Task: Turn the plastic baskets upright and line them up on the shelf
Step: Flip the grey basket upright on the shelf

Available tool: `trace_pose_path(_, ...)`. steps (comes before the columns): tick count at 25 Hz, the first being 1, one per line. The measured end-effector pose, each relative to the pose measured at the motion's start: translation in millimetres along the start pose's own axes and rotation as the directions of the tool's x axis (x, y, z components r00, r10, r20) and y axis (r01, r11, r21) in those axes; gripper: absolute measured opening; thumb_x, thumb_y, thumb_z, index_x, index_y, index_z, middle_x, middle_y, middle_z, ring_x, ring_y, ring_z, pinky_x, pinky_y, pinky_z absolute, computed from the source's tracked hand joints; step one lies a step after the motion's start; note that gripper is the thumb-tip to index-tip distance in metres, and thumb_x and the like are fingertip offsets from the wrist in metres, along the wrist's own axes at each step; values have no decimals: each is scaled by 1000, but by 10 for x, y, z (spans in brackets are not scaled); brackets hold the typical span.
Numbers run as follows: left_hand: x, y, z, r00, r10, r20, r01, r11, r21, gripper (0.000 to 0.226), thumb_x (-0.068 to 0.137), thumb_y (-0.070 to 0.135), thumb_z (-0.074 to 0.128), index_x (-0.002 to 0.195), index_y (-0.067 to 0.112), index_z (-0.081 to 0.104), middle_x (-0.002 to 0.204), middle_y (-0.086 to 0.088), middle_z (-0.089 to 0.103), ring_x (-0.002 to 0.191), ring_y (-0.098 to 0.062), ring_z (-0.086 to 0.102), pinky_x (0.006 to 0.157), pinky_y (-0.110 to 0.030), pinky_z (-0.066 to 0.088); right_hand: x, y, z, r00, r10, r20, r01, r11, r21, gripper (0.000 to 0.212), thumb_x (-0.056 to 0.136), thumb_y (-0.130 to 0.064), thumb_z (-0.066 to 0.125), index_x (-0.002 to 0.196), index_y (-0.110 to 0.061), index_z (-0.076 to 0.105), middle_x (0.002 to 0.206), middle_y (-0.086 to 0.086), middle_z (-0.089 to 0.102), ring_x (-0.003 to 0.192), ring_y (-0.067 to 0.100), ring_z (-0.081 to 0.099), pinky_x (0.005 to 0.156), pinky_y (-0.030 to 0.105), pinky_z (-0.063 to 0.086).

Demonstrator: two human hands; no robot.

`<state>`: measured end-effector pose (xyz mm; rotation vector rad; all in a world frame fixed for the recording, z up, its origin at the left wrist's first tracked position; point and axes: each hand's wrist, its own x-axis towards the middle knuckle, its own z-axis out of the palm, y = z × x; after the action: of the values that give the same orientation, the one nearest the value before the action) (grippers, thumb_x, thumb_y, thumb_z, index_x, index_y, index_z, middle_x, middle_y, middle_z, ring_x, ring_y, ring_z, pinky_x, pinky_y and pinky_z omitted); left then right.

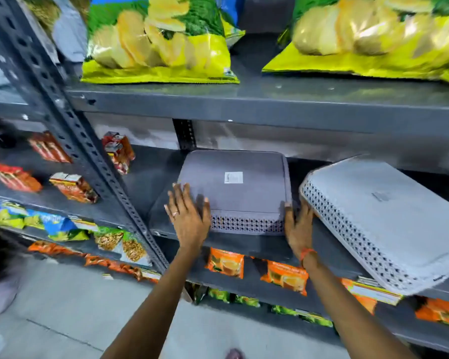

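Observation:
A dark grey plastic basket (241, 193) lies upside down on the middle shelf (259, 244), its flat bottom with a white sticker facing up. My left hand (188, 218) rests flat on its front left corner, fingers spread. My right hand (298, 229) presses against its front right corner, in the gap beside a second basket. That lighter grey basket (381, 221) also lies upside down to the right, tilted, with its front corner jutting past the shelf edge.
A perforated steel upright (70, 120) stands left of the baskets. Large yellow-green chip bags (161, 42) fill the shelf above. Orange packets (283, 277) line the shelf below. Small red packets (73, 187) sit on the neighbouring rack at left.

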<state>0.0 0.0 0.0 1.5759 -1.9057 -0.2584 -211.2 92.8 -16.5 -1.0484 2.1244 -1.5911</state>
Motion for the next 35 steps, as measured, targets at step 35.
trace_pose_path(35,1297,-284,-122,866,-479,144,500,835,-230,32,92,2,43,120,-13,47,123,-38,54,115,-50,51,97,-51,43,709,48,394,829,-275,486,528,672,-520,63,87,-39,29,137,-1,34,146,23,36,137,36,30,113,50,25)
